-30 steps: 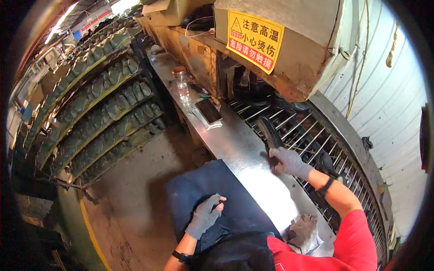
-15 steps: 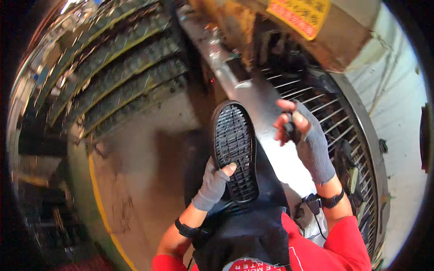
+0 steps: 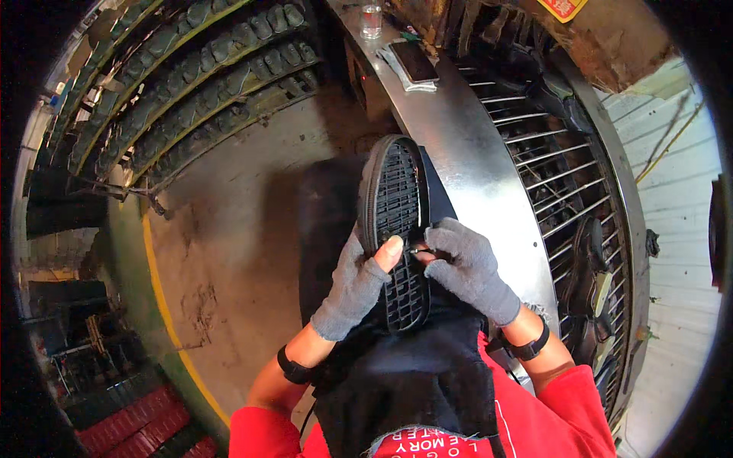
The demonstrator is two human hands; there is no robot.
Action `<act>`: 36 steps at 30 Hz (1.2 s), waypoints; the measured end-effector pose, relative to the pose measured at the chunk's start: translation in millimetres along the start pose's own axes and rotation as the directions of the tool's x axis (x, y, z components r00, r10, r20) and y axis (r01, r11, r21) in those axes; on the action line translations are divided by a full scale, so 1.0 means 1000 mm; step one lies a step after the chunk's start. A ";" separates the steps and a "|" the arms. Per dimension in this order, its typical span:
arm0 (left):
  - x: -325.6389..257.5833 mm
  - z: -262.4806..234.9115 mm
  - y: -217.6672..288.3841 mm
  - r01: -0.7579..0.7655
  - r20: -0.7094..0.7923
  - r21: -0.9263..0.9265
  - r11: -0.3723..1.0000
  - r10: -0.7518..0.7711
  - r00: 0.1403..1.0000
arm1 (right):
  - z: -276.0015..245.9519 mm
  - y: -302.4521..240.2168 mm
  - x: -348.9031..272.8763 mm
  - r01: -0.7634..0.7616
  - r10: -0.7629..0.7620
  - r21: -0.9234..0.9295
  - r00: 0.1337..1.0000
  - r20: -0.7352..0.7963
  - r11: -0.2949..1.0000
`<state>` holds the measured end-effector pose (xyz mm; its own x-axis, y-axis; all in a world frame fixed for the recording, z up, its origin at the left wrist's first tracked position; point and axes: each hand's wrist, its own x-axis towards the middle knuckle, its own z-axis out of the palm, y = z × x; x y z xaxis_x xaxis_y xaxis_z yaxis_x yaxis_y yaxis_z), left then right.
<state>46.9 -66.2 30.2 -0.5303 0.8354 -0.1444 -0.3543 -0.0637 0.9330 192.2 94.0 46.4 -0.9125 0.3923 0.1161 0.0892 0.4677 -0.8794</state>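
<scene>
A black shoe sole (image 3: 401,191) with a blocky tread stands over my lap, tread facing up and tilted. From its left side my left hand (image 3: 355,286), in a grey fingerless glove, grips it, with the thumb pressed on the tread. My right hand (image 3: 469,271), gloved alike, meets the sole's right edge near the middle. Its thumb and forefinger pinch together there on something small that I cannot make out. Whether an upper is joined to the sole is hidden. A black apron (image 3: 405,382) covers my lap beneath it.
A curved metal bench (image 3: 481,175) runs along the right, bearing a dark phone (image 3: 414,61) on a cloth and a clear cup (image 3: 371,21). Beyond it, a barred rack (image 3: 561,179) holds dark shoes (image 3: 588,259). Shelves (image 3: 221,69) full of dark shoes stand far left.
My right hand, which held a small black thing above the bench, has come left and down to the sole's edge. The sole has turned, showing more of its left sidewall.
</scene>
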 end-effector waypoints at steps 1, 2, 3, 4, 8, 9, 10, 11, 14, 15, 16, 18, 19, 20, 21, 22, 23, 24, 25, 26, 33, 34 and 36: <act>0.000 0.001 0.000 -0.009 0.001 0.010 1.000 0.009 1.000 | -0.002 -0.001 0.001 0.080 -0.082 -0.141 0.997 -0.011 0.987; 0.001 0.001 0.000 -0.011 -0.003 0.009 1.000 0.011 1.000 | -0.003 -0.002 0.002 0.150 -0.148 -0.284 0.989 0.028 0.947; 0.002 0.001 -0.002 0.045 -0.027 0.014 0.999 -0.045 0.999 | -0.006 -0.001 0.003 0.133 -0.100 -0.362 0.989 0.108 0.923; 0.003 0.000 -0.004 0.101 -0.049 0.017 0.995 -0.100 0.994 | -0.006 -0.002 0.003 0.125 -0.110 -0.365 0.992 0.062 0.922; 0.013 -0.008 -0.018 0.123 -0.056 -0.065 0.990 -0.127 0.990 | -0.006 -0.008 0.000 0.350 -0.286 -0.301 0.929 0.235 0.887; 0.015 -0.010 -0.020 0.116 -0.068 -0.099 0.988 -0.123 0.990 | -0.005 -0.012 -0.002 0.321 -0.243 -0.248 0.923 0.300 0.914; 0.017 -0.013 -0.023 0.099 -0.068 -0.133 0.986 -0.109 0.992 | -0.006 -0.015 -0.005 0.374 -0.310 -0.207 0.908 0.283 0.904; 0.018 -0.016 -0.024 0.126 -0.097 -0.174 0.977 -0.144 0.985 | -0.011 -0.017 -0.005 0.293 -0.269 -0.035 0.913 0.306 0.955; 0.019 -0.026 -0.024 0.166 -0.091 -0.218 0.962 -0.189 0.978 | -0.039 -0.012 -0.019 0.017 -0.002 0.201 0.997 -0.072 0.980; 0.020 -0.028 -0.023 0.127 -0.079 -0.227 0.966 -0.148 0.986 | -0.065 0.007 -0.011 0.041 0.016 0.203 0.963 -0.271 0.978; 0.022 -0.031 -0.022 0.136 -0.080 -0.226 0.965 -0.157 0.984 | -0.092 0.025 -0.010 -0.111 0.195 0.222 0.892 -0.408 0.969; 0.030 -0.036 -0.023 0.160 -0.070 -0.238 0.958 -0.181 0.981 | -0.151 0.077 -0.009 -0.420 0.374 0.047 0.745 -0.553 0.906; 0.036 -0.037 -0.024 0.159 -0.015 -0.238 0.958 -0.167 0.986 | -0.175 0.105 -0.019 -0.491 0.263 -0.367 0.812 -0.521 0.790; 0.043 -0.037 -0.028 0.167 -0.009 -0.285 0.944 -0.176 0.984 | -0.195 0.134 -0.027 -0.536 0.255 -0.702 0.843 -0.473 0.469; 0.049 -0.037 -0.032 0.235 0.028 -0.271 0.933 -0.236 0.971 | -0.209 0.156 -0.040 -0.440 0.131 -0.746 0.890 -0.437 0.500; 0.053 -0.034 -0.038 0.254 0.064 -0.273 0.928 -0.246 0.967 | -0.216 0.173 -0.052 -0.467 0.153 -0.761 0.880 -0.450 0.450; 0.058 -0.032 -0.043 0.273 0.100 -0.274 0.922 -0.255 0.962 | -0.220 0.186 -0.054 -0.475 0.202 -0.615 0.864 -0.460 0.630; 0.060 -0.028 -0.049 0.294 0.060 -0.175 0.940 -0.288 0.956 | -0.218 0.194 -0.056 -0.532 0.327 -0.409 0.819 -0.471 0.741; 0.063 -0.026 -0.053 0.331 0.004 -0.044 0.943 -0.331 0.944 | -0.215 0.197 -0.053 -0.506 0.315 -0.366 0.825 -0.469 0.781; 0.060 -0.022 -0.059 0.385 -0.211 -0.027 0.923 -0.381 0.900 | -0.209 0.198 -0.046 -0.452 0.305 -0.281 0.845 -0.438 0.847; 0.058 -0.032 -0.080 0.303 -0.179 -0.011 0.953 -0.300 0.937 | -0.234 0.218 0.072 -0.194 -0.080 -0.772 0.950 -0.301 0.606; 0.062 -0.034 -0.083 0.396 -0.152 -0.071 0.915 -0.403 0.903 | -0.245 0.229 0.097 -0.210 -0.121 -0.802 0.936 -0.329 0.559; 0.066 -0.035 -0.087 0.510 -0.207 0.033 0.859 -0.494 0.845 | -0.282 0.246 0.131 -0.306 -0.013 -0.629 0.893 -0.450 0.714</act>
<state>15.8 -24.7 -71.6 -0.4325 0.6241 -0.6508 -0.5494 0.3899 0.7390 206.9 484.0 -24.8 -0.6366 0.7005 0.3225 0.5945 0.7122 -0.3733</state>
